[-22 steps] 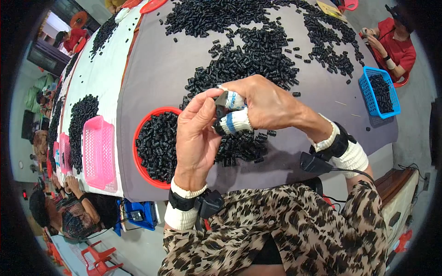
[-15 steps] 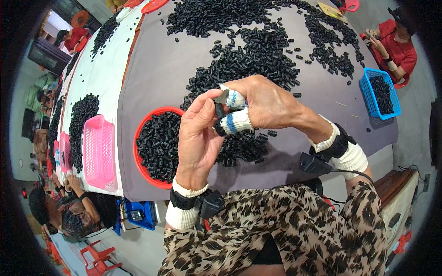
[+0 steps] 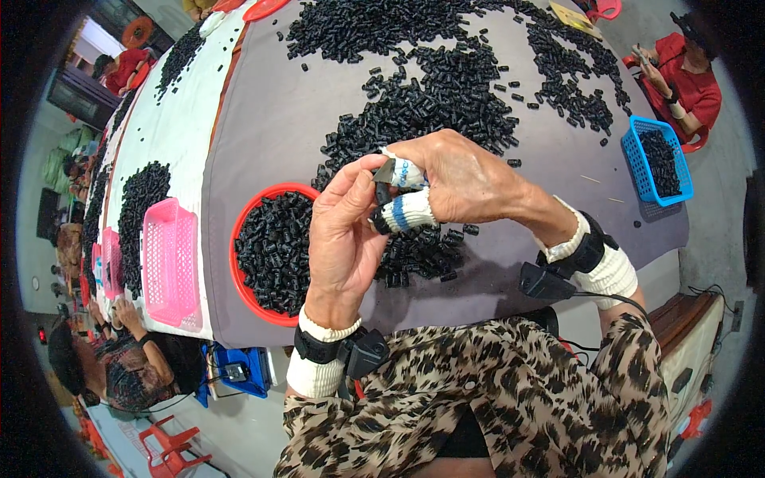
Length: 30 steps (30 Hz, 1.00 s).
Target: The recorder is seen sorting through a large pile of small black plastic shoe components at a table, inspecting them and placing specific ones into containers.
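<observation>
Above the grey-covered table, my left hand (image 3: 344, 227) is closed, its thumb and fingers pinching a small black cylindrical piece (image 3: 383, 193). My right hand (image 3: 470, 179) meets it from the right, with its thumb and forefinger wrapped in white bands with blue markings. A flat, dark, blade-like piece (image 3: 386, 171) sticks out at the tip of the right thumb, against the black piece. The two hands nearly touch, and their fingers partly hide the small piece. Just left of my left hand stands a round red basin (image 3: 237, 247) filled with similar black pieces.
Loose black pieces (image 3: 430, 103) lie heaped across the grey table cover (image 3: 263, 119). A blue basket (image 3: 637, 163) holds more at the right, near a person in red (image 3: 693, 88). Pink baskets (image 3: 171, 263) stand on the white-covered table at the left, where another person (image 3: 135, 358) works.
My hands keep almost the same place and grip. The flat dark piece at my right thumb has shifted very slightly against the black piece.
</observation>
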Available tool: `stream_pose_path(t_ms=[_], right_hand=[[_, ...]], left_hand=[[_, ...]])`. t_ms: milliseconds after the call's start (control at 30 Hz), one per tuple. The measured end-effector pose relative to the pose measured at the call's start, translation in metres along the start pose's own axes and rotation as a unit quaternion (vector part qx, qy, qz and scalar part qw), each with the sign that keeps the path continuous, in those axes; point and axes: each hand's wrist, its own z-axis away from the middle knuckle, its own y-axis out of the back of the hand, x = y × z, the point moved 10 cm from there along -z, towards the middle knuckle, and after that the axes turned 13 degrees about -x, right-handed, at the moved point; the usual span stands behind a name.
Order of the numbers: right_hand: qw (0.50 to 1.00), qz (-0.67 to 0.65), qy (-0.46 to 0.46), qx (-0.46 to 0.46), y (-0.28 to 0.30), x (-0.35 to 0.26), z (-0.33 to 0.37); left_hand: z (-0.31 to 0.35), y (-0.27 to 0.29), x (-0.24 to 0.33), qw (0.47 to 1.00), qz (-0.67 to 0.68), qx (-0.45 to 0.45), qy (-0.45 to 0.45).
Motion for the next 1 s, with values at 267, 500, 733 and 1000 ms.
stream_pose_path(t_ms=[267,500,733,1000], right_hand=[[1.0,-0.008,-0.019,-0.018,-0.0034,-0.0007,0.0012],[1.0,-0.007,0.016,0.019,-0.0004,-0.0051,0.003],[1.0,-0.004,0.005,0.014,-0.0033,0.0015,0.0011],[1.0,0.013,-0.003,0.004,-0.004,0.0013,0.0013]], left_hand=[[0.0026,0.0045,0.0032,0.999,-0.038,0.016,-0.004],[0.0017,-0.0001,0.0046,0.999,-0.032,0.038,-0.007],[0.0022,0.0019,0.0035,0.998,-0.026,0.052,-0.01],[0.0027,0.0032,0.0045,0.998,-0.046,0.049,-0.008]])
